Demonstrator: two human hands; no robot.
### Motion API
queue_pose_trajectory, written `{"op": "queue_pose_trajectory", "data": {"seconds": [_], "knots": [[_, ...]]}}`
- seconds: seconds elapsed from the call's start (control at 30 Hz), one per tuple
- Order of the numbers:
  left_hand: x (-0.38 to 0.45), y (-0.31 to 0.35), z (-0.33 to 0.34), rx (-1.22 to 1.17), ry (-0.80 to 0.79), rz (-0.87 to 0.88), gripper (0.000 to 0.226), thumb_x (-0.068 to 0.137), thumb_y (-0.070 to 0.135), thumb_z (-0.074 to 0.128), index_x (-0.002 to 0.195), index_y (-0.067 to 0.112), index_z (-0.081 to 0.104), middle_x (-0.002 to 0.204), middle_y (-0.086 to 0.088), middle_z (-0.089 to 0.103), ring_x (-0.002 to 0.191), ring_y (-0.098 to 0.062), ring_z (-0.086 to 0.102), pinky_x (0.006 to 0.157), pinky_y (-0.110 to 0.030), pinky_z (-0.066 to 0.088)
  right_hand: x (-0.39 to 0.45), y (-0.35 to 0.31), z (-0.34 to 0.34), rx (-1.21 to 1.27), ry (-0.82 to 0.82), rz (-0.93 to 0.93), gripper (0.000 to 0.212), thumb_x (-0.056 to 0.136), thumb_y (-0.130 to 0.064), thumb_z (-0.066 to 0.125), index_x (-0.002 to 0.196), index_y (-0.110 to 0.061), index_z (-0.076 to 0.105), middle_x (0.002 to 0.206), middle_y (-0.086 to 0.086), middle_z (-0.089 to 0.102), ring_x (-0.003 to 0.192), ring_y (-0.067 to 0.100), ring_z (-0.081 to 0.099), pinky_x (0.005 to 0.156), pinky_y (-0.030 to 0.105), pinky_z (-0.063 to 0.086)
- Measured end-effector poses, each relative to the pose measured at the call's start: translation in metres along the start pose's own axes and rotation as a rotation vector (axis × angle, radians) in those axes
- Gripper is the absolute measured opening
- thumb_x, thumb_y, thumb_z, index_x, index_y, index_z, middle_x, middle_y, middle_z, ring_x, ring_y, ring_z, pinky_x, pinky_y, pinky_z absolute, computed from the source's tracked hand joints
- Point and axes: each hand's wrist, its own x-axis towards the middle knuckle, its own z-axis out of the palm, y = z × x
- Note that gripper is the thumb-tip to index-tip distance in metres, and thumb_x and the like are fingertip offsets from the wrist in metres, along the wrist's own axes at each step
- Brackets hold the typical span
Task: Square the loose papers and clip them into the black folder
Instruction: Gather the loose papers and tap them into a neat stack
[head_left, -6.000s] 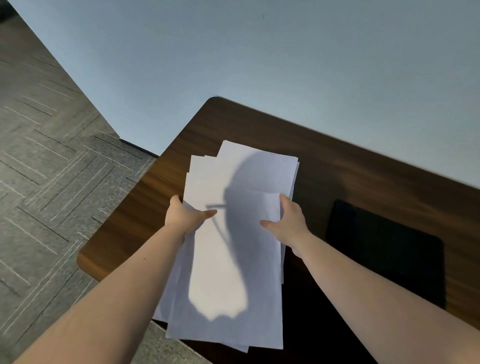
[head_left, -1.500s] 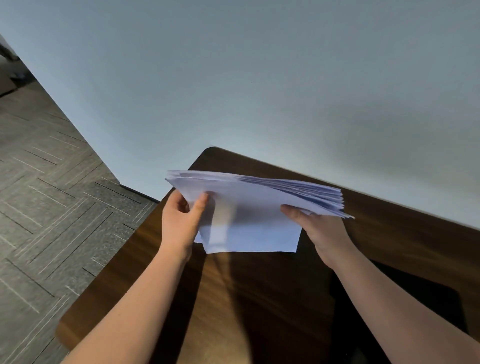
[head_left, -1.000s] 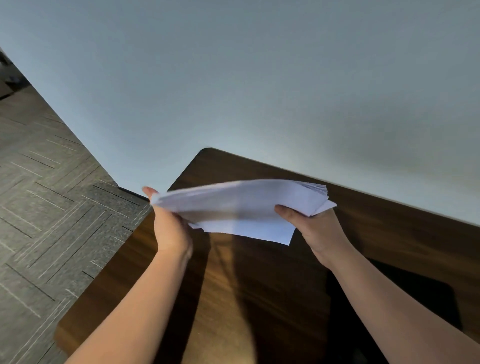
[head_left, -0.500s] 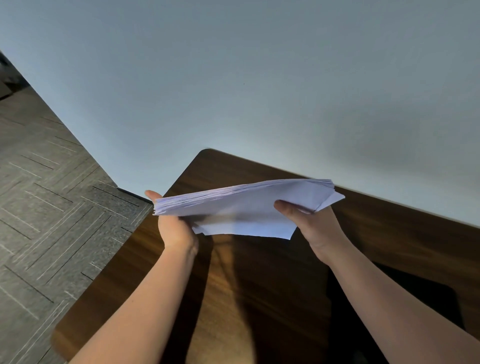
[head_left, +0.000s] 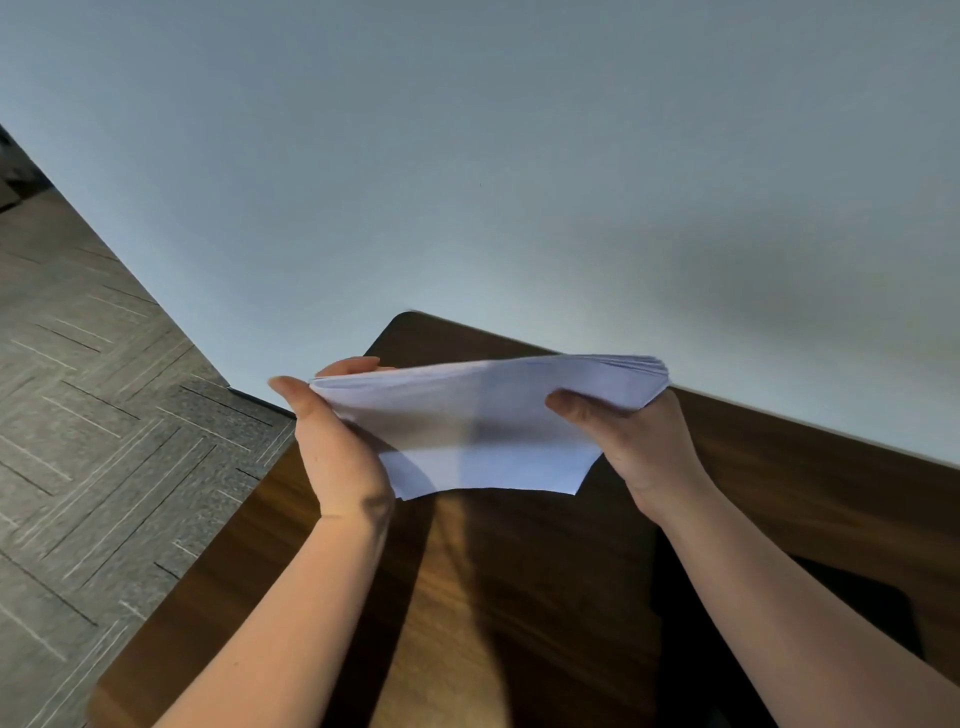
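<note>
Left hand and right hand are gripping a bowed stack of smooth white papers at either end, fingers curled shut; matte black folder is lying below the right fingers, on the wood-grain table

Paper stack btwn left hand & right hand, above wooden desk; black folder at right.

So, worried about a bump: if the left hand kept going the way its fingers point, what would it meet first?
Probably the wall: the left hand, gripping the papers, points up and away over the table's far edge. Depth is unclear.
</note>
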Motion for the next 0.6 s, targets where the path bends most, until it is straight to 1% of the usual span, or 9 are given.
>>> {"op": "queue_pose_trajectory", "data": {"seconds": [0.07, 0.13, 0.2, 0.23, 0.3, 0.4, 0.5, 0.53, 0.6], "knots": [[0.001, 0.000, 0.001, 0.014, -0.030, 0.023, 0.076, 0.088, 0.066, 0.008, 0.077, 0.021, 0.068, 0.079, 0.004, 0.071, 0.084, -0.017, 0.066, 0.088, -0.034, 0.049, 0.002, -0.004, 0.000, -0.031, -0.017, -0.043, 0.043, 0.048, -0.033, 0.083, 0.090, -0.027, 0.072, 0.089, -0.008, 0.075, 0.091, 0.008, 0.070, 0.077, 0.024, 0.052], [0.001, 0.003, 0.003, 0.026, -0.022, 0.013, 0.072, 0.088, 0.067, 0.010, 0.069, 0.029, 0.068, 0.071, 0.016, 0.071, 0.080, -0.006, 0.066, 0.087, -0.029, 0.048, 0.004, -0.007, 0.000, -0.045, -0.041, -0.071, 0.048, 0.049, -0.035, 0.083, 0.095, -0.028, 0.071, 0.095, -0.009, 0.075, 0.096, 0.008, 0.069, 0.082, 0.025, 0.053], [-0.001, 0.005, 0.006, 0.026, -0.032, 0.006, 0.068, 0.093, 0.063, 0.012, 0.057, 0.035, 0.062, 0.056, 0.024, 0.065, 0.063, 0.009, 0.059, 0.079, -0.022, 0.043, 0.004, -0.008, 0.002, -0.045, -0.057, -0.079, 0.053, 0.049, -0.035, 0.084, 0.100, -0.028, 0.070, 0.101, -0.009, 0.075, 0.099, 0.006, 0.069, 0.085, 0.023, 0.054], [-0.003, 0.006, 0.008, 0.050, -0.041, 0.012, 0.067, 0.094, 0.060, 0.011, 0.055, 0.035, 0.060, 0.054, 0.022, 0.062, 0.059, 0.009, 0.056, 0.077, -0.020, 0.042, 0.004, -0.009, 0.003, -0.049, -0.061, -0.072, 0.052, 0.051, -0.033, 0.085, 0.101, -0.027, 0.070, 0.103, -0.009, 0.075, 0.100, 0.005, 0.069, 0.084, 0.021, 0.054], [-0.006, 0.008, 0.011, 0.109, -0.060, 0.020, 0.061, 0.096, 0.056, 0.009, 0.064, 0.036, 0.056, 0.056, 0.019, 0.062, 0.057, 0.008, 0.057, 0.070, -0.011, 0.044, 0.006, -0.009, 0.003, -0.037, -0.062, -0.046, 0.043, 0.060, -0.020, 0.086, 0.101, -0.023, 0.072, 0.102, -0.008, 0.076, 0.098, 0.005, 0.070, 0.082, 0.020, 0.055], [-0.005, 0.007, 0.011, 0.162, -0.121, 0.090, 0.059, 0.095, 0.057, 0.005, 0.070, 0.037, 0.054, 0.047, 0.027, 0.061, 0.047, 0.018, 0.055, 0.048, 0.003, 0.038, 0.008, -0.007, 0.000, -0.029, -0.009, 0.014, 0.028, 0.067, -0.014, 0.084, 0.093, -0.020, 0.075, 0.095, -0.004, 0.078, 0.092, 0.011, 0.072, 0.082, 0.029, 0.057], [0.001, 0.002, 0.003, 0.240, -0.275, 0.203, 0.079, 0.052, 0.096, 0.018, 0.067, 0.026, 0.051, 0.060, 0.012, 0.053, 0.048, 0.017, 0.051, 0.051, 0.003, 0.038, 0.009, -0.006, -0.002, -0.061, 0.010, 0.028, 0.019, 0.071, -0.017, 0.081, 0.085, -0.027, 0.075, 0.092, -0.008, 0.077, 0.090, 0.010, 0.072, 0.083, 0.031, 0.057], [0.002, -0.001, -0.001, 0.297, -0.319, 0.239, 0.083, 0.045, 0.099, 0.025, 0.070, 0.023, 0.048, 0.067, 0.008, 0.050, 0.053, 0.019, 0.051, 0.053, 0.003, 0.038, 0.009, -0.005, -0.002, -0.064, 0.010, 0.025, 0.017, 0.072, -0.017, 0.081, 0.083, -0.028, 0.074, 0.090, -0.009, 0.077, 0.089, 0.010, 0.072, 0.082, 0.031, 0.057], [0.007, -0.006, -0.009, 0.351, -0.395, 0.230, 0.067, 0.055, 0.086, 0.053, 0.080, 0.023, 0.052, 0.076, 0.007, 0.055, 0.065, 0.017, 0.057, 0.057, 0.001, 0.042, 0.008, -0.006, -0.002, -0.060, 0.009, 0.016, 0.016, 0.073, -0.017, 0.080, 0.081, -0.030, 0.074, 0.088, -0.011, 0.076, 0.088, 0.008, 0.072, 0.080, 0.028, 0.057]]}}
